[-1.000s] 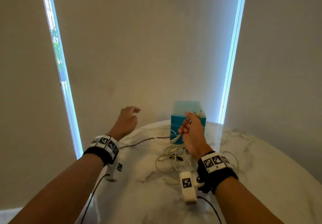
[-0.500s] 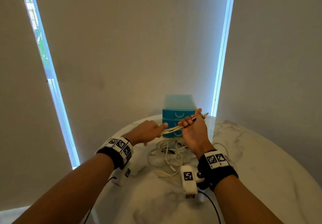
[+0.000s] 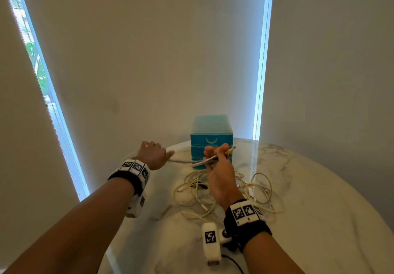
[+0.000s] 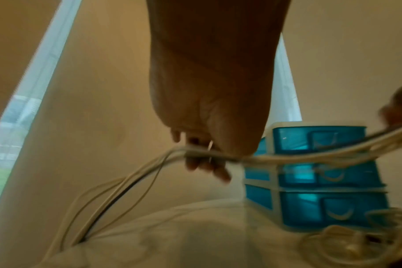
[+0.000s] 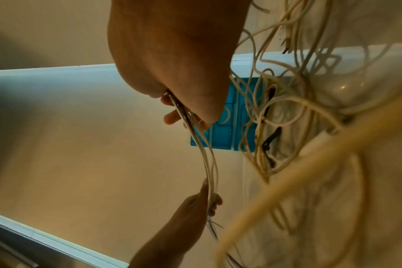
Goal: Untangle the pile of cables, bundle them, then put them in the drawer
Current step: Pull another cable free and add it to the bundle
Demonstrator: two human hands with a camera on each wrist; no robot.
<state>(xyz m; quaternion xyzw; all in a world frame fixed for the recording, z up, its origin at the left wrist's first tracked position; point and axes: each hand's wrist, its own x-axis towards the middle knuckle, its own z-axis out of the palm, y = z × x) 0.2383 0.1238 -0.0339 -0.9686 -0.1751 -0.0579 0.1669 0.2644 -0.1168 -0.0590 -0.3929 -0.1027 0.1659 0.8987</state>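
Two hands stretch a cable bundle (image 3: 193,162) between them: my left hand (image 3: 152,155) grips one end, my right hand (image 3: 219,167) pinches the other before the blue drawer unit (image 3: 211,133). Loose cables (image 3: 251,190) sprawl on the marble table (image 3: 309,199) below and rightward.

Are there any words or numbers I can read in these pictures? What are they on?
No words or numbers can be read.
Wristbands: black-and-white square code patterns, no letters.
White camera block: the same kind of pattern, no letters.
Blue drawers: only curved handles, no label.
Cables: no print shows.
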